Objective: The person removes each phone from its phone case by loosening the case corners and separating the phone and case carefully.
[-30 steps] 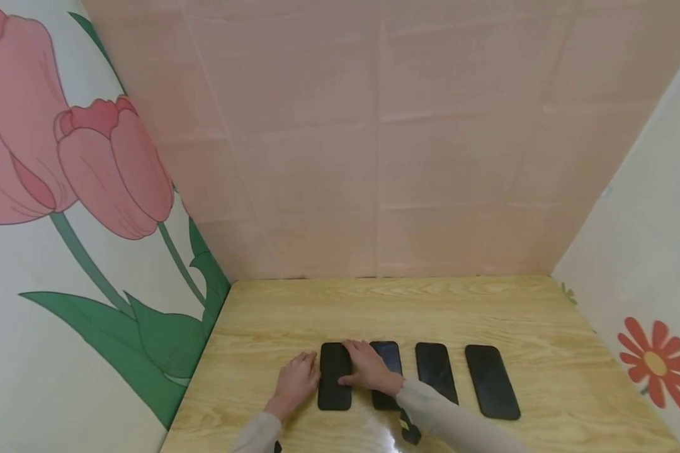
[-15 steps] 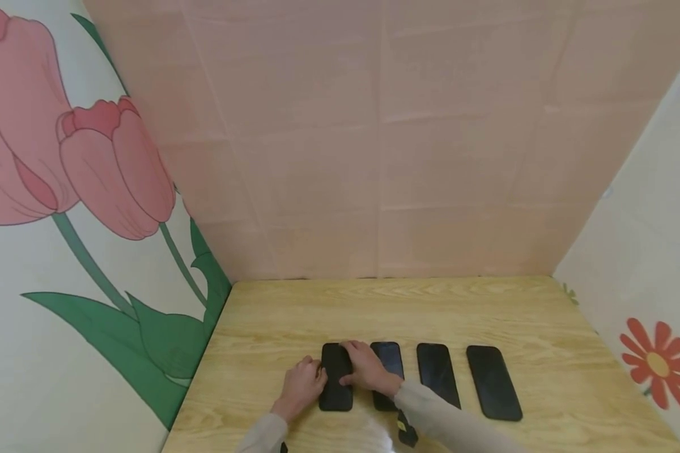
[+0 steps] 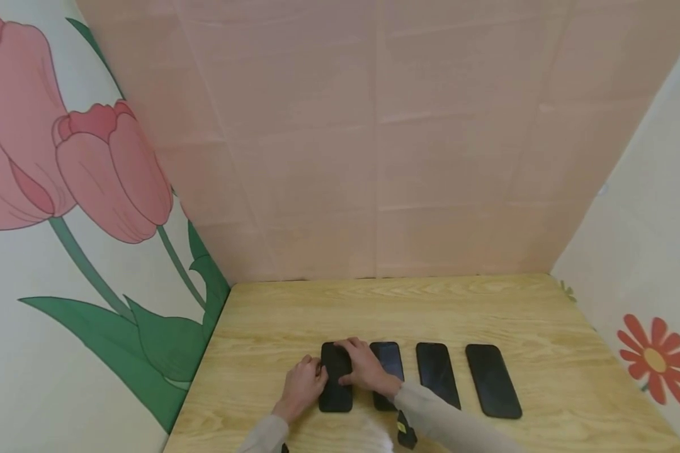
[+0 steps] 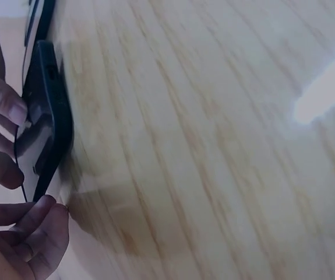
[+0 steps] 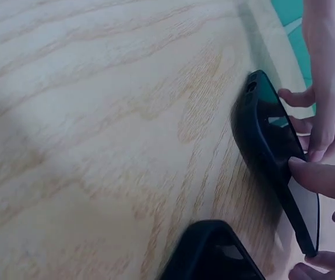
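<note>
A black smartphone [image 3: 335, 396] lies upright in the head view, leftmost in a row of dark phones; it looks cased. My left hand [image 3: 301, 387] has curled fingers and grips its left edge. From the right, my right hand [image 3: 368, 370] holds the same phone, thumb on the screen and fingers at the top edge. Seen from the left wrist, the phone [image 4: 50, 116] has a thick dark rim, with left fingertips [image 4: 42, 204] at its near corner. In the right wrist view, the right thumb [image 5: 318, 178] presses on the phone's [image 5: 266, 146] screen side.
To the right lie a second phone [image 3: 390, 358], partly under the right wrist, a third phone [image 3: 435, 371] partly behind the sleeve, and a fourth phone [image 3: 493, 380]. All rest on a wood-grain table [image 3: 294, 308]. A pink wall covering [image 3: 374, 157] rises behind it.
My left hand has shifted slightly right, from beside the phone onto its left edge. The right hand has stayed nearly in place on the phone.
</note>
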